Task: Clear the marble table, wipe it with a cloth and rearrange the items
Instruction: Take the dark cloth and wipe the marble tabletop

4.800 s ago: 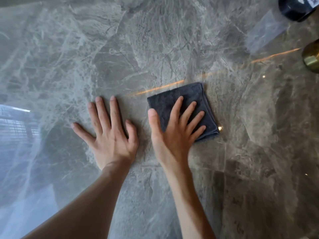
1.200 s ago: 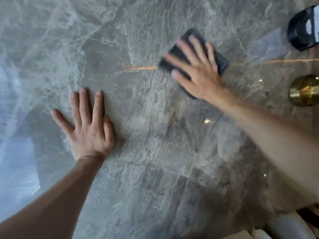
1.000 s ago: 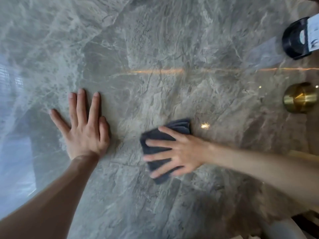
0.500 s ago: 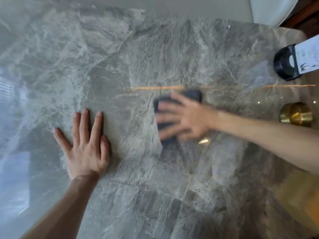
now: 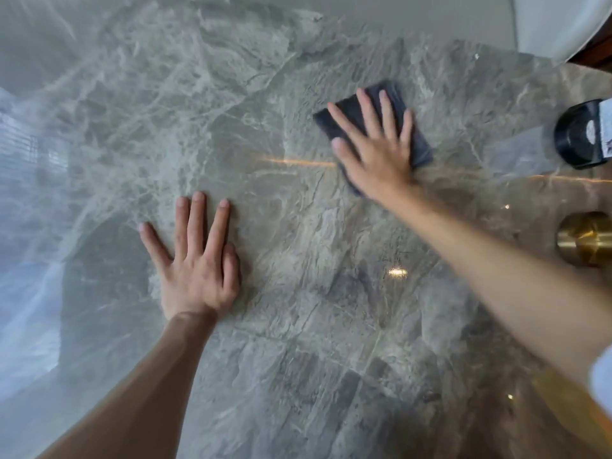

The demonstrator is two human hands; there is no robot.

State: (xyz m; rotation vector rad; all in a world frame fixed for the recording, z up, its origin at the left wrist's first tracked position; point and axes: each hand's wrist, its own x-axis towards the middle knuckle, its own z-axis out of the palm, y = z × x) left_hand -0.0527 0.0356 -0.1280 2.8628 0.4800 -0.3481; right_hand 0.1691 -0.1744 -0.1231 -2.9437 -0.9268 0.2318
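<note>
We wipe the marble counter (image 5: 298, 326).
Our right hand (image 5: 374, 150) presses flat, fingers spread, on the dark cloth (image 5: 420, 147); our left hand (image 5: 195, 270) lies open and empty, probably bracing.

Single head-worn wide-angle view, looking steeply down and forward from close above the marble table (image 5: 298, 326), both outstretched forearms entering from the lower edge.

Cloth (image 5: 419, 145) mostly covered by right hand (image 5: 374, 154), motion-blurred. At 3 o'clock, black holder (image 5: 578, 134) and brass object (image 5: 584, 238) cut by frame edge. White seat (image 5: 559, 24) clipped at 1 o'clock. Label text unreadable.
</note>
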